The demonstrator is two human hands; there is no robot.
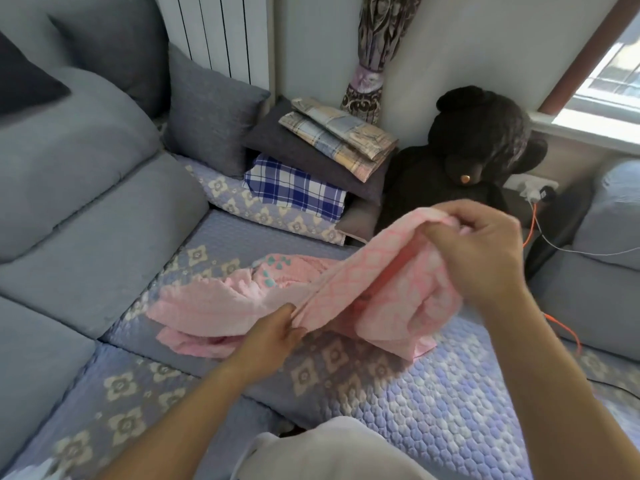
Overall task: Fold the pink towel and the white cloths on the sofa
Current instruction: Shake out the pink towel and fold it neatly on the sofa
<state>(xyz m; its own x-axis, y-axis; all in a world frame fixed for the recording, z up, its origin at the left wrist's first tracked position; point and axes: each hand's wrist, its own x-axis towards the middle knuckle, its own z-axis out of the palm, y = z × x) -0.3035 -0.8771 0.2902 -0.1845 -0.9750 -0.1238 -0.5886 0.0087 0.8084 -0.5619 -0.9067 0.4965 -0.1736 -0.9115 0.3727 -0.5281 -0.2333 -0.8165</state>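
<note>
We find no brand, label or readable writing anywhere here; the only markings are patterns, a pale diamond lattice on the pink towel (367, 292) and small teal shapes on the pink fabric behind it. We see the towel partly lifted over the sofa (86, 244), its far end trailing in a rumpled heap on the quilted blue floral cover (433, 410) that lies across the seat. Our left hand (277, 332) pinches a bunched edge of the towel low down, thumb and fingers closed on the cloth. Our right hand (485, 251) is raised higher and curls its fingers round the towel's upper edge, so the fabric hangs in a slope between the two hands. A white cloth (332, 448) lies at the bottom of the view, close to us, and part of it is cut off by the frame. Behind the towel, against the wall, a grey pillow (211, 116) leans beside a stack of folded checked cloths (294, 188), and a dark teddy bear (481, 147) sits just to the right of that stack. An orange cable (530, 230) runs down near the bear, partly hidden by our right hand.
</note>
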